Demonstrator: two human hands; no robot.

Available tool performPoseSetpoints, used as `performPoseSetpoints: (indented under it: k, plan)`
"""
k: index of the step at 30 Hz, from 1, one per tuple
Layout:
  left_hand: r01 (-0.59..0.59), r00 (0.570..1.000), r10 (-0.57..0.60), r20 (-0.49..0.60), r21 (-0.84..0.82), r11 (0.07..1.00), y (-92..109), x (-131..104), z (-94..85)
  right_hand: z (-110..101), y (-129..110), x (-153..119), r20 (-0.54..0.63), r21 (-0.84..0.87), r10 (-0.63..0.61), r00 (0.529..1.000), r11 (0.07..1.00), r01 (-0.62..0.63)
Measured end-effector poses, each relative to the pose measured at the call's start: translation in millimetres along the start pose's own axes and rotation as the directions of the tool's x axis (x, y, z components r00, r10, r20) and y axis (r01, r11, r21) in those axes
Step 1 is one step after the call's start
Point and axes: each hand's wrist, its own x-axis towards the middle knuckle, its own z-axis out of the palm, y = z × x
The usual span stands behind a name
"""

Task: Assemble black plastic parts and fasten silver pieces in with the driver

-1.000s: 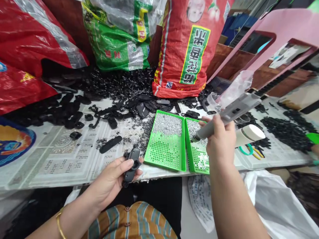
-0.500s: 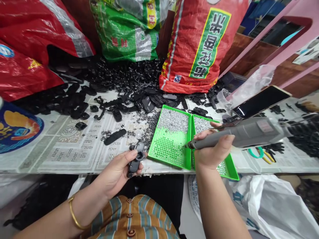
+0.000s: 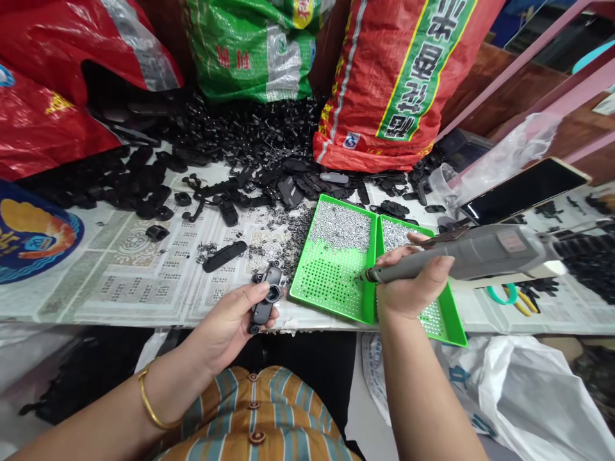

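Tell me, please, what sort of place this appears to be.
Probably a small assembly workshop: the right hand holds a grey driver-like tool, two green trays hold small silvery pieces, and black parts lie heaped on the table.

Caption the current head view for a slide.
Left hand holds a black part; right hand holds a grey screwdriver over green trays.

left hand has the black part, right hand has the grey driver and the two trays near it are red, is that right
The tray colour is wrong: the two trays near the grey driver are green, not red, as the head view shows. The rest is right: the left hand has the black part, and the right hand has the driver.
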Motion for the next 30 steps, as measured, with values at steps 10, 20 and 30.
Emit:
performPoseSetpoints:
  k: [10, 20, 30]
  plan:
    - [-0.008, 1.000, 0.007, 0.013, 0.018, 1.000, -2, -1, -0.9, 0, 1, -2, 0.024, 0.003, 0.004, 1.000, 1.000, -0.004]
    - [-0.650, 0.736, 0.117, 0.666, 0.650, 0.393, 48, 1, 45.2, 11, -49, 11, 0.160, 0.208, 0.076, 0.984, 0.972, -0.109]
    - [-0.798, 0.602, 0.108, 0.791, 0.599, 0.065, 39, 33, 84.9, -11, -90, 23, 0.290, 0.225, 0.014, 0.957, 0.971, -0.083]
